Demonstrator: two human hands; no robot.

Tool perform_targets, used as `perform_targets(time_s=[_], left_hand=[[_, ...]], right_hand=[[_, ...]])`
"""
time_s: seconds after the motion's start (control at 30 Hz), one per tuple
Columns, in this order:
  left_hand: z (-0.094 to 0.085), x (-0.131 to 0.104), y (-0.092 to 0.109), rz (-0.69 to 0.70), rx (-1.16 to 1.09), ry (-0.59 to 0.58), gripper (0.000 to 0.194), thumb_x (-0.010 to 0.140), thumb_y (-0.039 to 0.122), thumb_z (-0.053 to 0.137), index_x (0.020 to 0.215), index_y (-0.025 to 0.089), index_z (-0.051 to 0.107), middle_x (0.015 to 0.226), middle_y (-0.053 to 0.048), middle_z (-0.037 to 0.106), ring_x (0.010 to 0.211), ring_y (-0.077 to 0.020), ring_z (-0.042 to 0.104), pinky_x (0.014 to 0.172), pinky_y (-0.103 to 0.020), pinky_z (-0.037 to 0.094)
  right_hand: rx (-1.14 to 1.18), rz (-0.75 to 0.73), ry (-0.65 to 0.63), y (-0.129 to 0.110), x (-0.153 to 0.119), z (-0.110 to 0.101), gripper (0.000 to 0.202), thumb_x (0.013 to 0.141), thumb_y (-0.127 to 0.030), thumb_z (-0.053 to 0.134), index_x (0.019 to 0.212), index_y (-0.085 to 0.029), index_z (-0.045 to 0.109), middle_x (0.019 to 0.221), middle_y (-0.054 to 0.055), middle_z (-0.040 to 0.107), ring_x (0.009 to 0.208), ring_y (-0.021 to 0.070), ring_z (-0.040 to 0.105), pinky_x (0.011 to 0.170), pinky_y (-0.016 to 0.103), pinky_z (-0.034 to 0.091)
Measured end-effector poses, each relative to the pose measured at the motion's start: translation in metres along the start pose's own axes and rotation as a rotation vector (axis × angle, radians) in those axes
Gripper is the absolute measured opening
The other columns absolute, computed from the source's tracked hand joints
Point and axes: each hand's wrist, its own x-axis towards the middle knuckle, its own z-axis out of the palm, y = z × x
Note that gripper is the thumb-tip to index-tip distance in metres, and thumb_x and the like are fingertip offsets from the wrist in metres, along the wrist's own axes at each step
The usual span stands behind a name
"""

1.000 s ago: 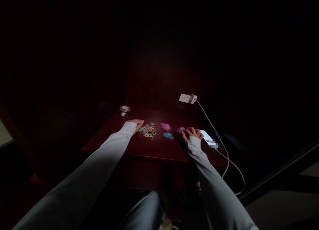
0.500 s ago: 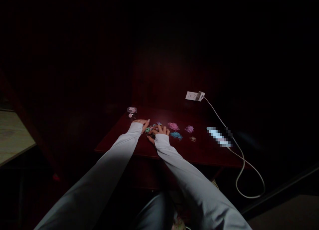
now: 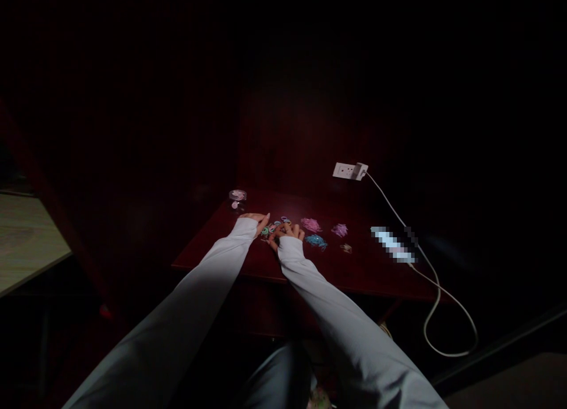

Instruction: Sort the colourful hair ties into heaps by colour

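Observation:
On the dark red table [image 3: 248, 261] lies a loose cluster of small coloured bands [image 3: 266, 231], which look like hair ties, in green, pink and blue. My left hand [image 3: 256, 220] rests at the left side of this cluster, fingers extended, partly hidden behind its own wrist and sleeve. Over the cluster's right side is my right hand [image 3: 290, 232], its fingers spread and bent down, thumb apart, touching the bands. Right of it lie separate piles: pink bands [image 3: 311, 225], blue bands [image 3: 316, 241], purple bands [image 3: 340, 229] and a small beige bunch [image 3: 346, 248].
A clear round container [image 3: 238, 196] with pinkish contents stands at the back left. A lit, blurred-out device [image 3: 392, 244] lies at the right, its white cable [image 3: 436, 279] running to a charger in the wall socket [image 3: 348, 170]. A pale surface [image 3: 31, 238] is at far left.
The view has shifted slightly, so everything sits a little further right. My right fingers have moved a little among the bands; my left hand stays beside the cluster.

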Motion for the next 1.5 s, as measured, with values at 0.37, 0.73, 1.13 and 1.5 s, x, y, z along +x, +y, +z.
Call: perform_targets(time_s=[0.37,0.73,1.13,1.5], left_hand=[[-0.003,0.001,0.002,0.017,0.006,-0.120,0.051,0.103,0.041,0.035,0.081,0.018,0.075,0.090,-0.007,0.077,0.083,-0.0173,0.068,0.067,-0.025,0.038],[-0.002,0.000,0.002,0.023,0.023,-0.167,0.051,0.104,0.041,0.032,0.084,0.020,0.075,0.095,-0.006,0.078,0.089,-0.0182,0.069,0.069,-0.024,0.040],[0.000,0.002,-0.001,0.043,0.002,-0.165,0.056,0.102,0.047,0.030,0.076,0.020,0.073,0.084,-0.006,0.077,0.080,-0.0181,0.068,0.066,-0.025,0.040],[0.003,0.002,-0.003,0.012,-0.013,-0.176,0.054,0.101,0.048,0.033,0.082,0.021,0.075,0.096,-0.007,0.078,0.092,-0.0213,0.070,0.072,-0.026,0.044]], right_hand=[[0.068,-0.006,0.104,0.009,0.003,0.014,0.017,0.090,-0.042,0.067,0.088,-0.028,0.076,0.117,0.004,0.065,0.109,0.0246,0.043,0.086,0.035,0.025],[0.152,0.036,0.084,0.013,0.003,0.019,0.014,0.082,-0.041,0.075,0.094,-0.033,0.077,0.117,0.002,0.063,0.106,0.0227,0.041,0.086,0.034,0.025],[0.160,0.036,0.025,0.008,0.000,0.009,0.014,0.088,-0.040,0.068,0.085,-0.029,0.077,0.116,0.002,0.062,0.108,0.0237,0.040,0.088,0.035,0.026],[0.182,0.150,0.126,0.014,0.007,0.020,0.015,0.087,-0.041,0.071,0.083,-0.028,0.078,0.108,0.002,0.065,0.104,0.0220,0.043,0.085,0.033,0.027]])
